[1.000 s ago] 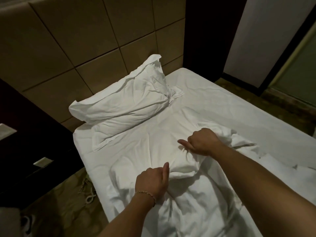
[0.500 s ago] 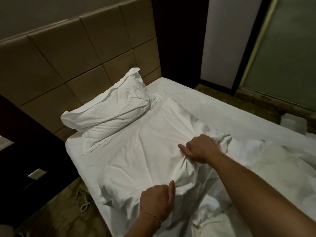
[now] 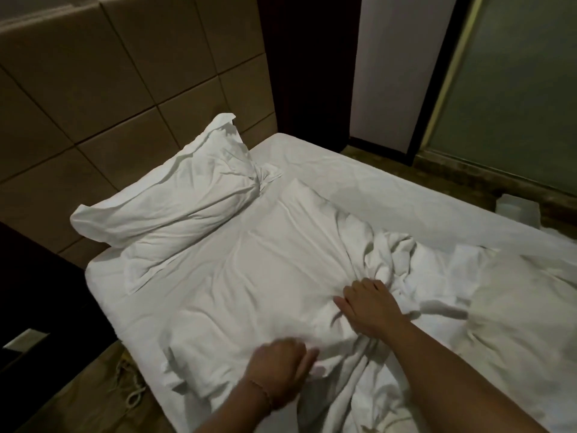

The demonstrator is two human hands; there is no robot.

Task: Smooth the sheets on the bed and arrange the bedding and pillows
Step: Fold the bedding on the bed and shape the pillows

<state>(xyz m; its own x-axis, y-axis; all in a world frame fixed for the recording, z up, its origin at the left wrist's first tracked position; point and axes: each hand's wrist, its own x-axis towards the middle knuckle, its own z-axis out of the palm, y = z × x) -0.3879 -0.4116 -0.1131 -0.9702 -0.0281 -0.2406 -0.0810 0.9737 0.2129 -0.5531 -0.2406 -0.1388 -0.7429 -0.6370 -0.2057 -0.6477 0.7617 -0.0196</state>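
Since the white duvet looks soft and light, both hands' fingers clamp its bunched edge

Ahead of both hands the flat duvet is open room up to the pillow, which blocks the far-left corner and leans on the padded headboard. Btwn left hand and right hand only a narrow gap over creased cloth. Just right of the right hand, bunched folds rise, w/ a second pillow beyond them. Past the folds, bare sheet runs clear to the far edge. Left of the left hand the mattress edge drops to floor w/ a cord lying there.
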